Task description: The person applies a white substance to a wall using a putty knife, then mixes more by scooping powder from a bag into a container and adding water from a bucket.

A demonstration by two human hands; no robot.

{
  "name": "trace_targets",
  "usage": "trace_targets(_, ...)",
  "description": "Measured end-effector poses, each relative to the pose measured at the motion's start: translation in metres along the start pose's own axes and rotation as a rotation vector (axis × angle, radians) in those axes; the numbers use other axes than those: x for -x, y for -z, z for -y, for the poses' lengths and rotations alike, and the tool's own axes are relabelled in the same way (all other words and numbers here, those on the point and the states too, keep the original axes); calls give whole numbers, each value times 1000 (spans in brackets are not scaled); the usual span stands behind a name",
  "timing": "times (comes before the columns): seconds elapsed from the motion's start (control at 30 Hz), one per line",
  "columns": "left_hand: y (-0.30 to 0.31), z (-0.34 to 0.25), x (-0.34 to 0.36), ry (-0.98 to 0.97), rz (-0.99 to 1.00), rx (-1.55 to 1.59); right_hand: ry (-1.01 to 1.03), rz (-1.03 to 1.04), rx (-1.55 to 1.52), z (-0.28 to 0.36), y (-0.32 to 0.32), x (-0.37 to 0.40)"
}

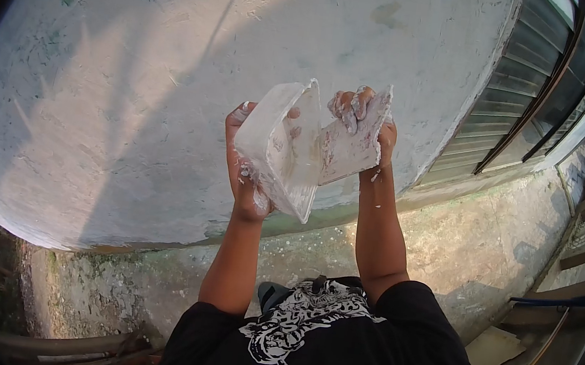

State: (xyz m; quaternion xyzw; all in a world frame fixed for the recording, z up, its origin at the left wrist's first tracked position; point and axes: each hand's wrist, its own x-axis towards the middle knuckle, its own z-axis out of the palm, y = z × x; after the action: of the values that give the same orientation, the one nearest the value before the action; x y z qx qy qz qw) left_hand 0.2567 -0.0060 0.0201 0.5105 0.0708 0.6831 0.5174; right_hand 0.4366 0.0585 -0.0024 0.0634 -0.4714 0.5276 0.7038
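Observation:
My left hand (pixel 245 166) is wrapped round a white rectangular plastic tub (pixel 258 132), which is tilted with its opening towards the right. White paste coats the tub's inner wall and is smeared on the hand. My right hand (pixel 386 141) grips a flat, pale sheet-like scraper (pixel 353 148) from its far side and right edge, the paste-covered fingers curling over its top. The scraper's lower left edge overlaps the tub's rim in this view. Both things are held up in front of a whitish wall.
The wall (pixel 167 82) carries rough, uneven white coating with patches of shadow. A louvred window (pixel 510 77) is at the right. Below runs a worn concrete ledge (pixel 458 252). Wooden boards (pixel 542 333) and a pale flat piece (pixel 495 351) lie at the lower right.

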Motion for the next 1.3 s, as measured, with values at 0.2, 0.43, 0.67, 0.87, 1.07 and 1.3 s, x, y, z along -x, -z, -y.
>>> trace_targets(0.2,-15,3,-3,-54,-20,-79,216,-249,103,-13,-10,-3)
trace_targets(0.43,-21,5,0,-89,-56,-82,287,-35,38,-13,0,-9)
trace_targets(0.67,-21,6,4,-62,-44,-56,338,-141,64,-12,-11,-6)
trace_targets(0.87,-31,-2,12,-72,-89,-96,326,-140,186,-20,-9,0)
trace_targets(1.07,-13,-16,20,-4,6,16,558,-40,757,-46,8,11)
trace_targets(1.3,37,-17,33,13,37,683,258,46,709,-39,-12,18)
